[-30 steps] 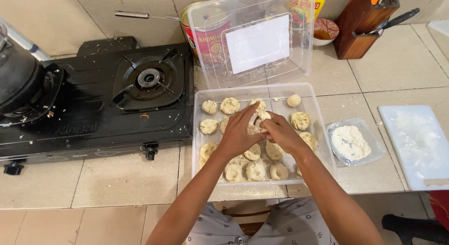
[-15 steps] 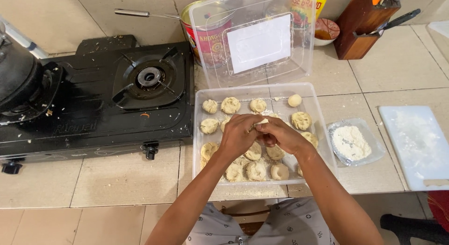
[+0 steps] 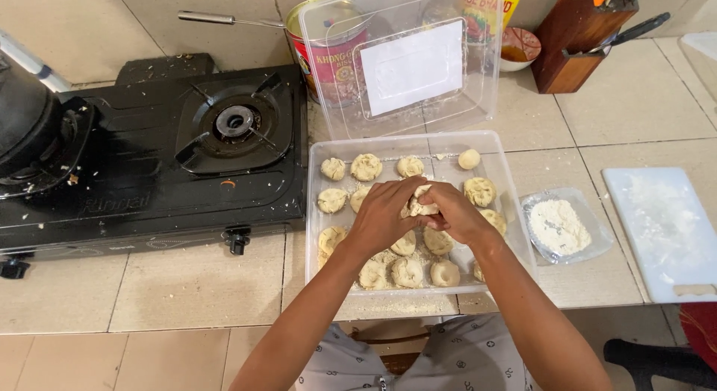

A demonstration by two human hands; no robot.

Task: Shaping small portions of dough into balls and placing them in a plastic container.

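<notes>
Both of my hands meet over the middle of a clear plastic tray (image 3: 493,148) that holds several pale dough pieces. My left hand (image 3: 381,218) and my right hand (image 3: 455,212) together pinch one dough piece (image 3: 420,200) between their fingers, just above the other pieces. Dough rounds such as one at the tray's back left (image 3: 333,168) and one at the front (image 3: 445,273) lie around the hands. Some pieces are hidden under my hands.
A black gas stove (image 3: 149,159) stands left of the tray, with a dark pot (image 3: 22,126) on its far-left burner. The tray's clear lid (image 3: 407,62) leans behind it against a tin can (image 3: 332,44). A flour-filled lid (image 3: 562,227), a white cutting board (image 3: 665,230) and a wooden knife block (image 3: 575,40) are on the right.
My hands have come down slightly from the tray's upper middle toward its centre, still working the same dough piece between the fingers. Nothing else has moved.
</notes>
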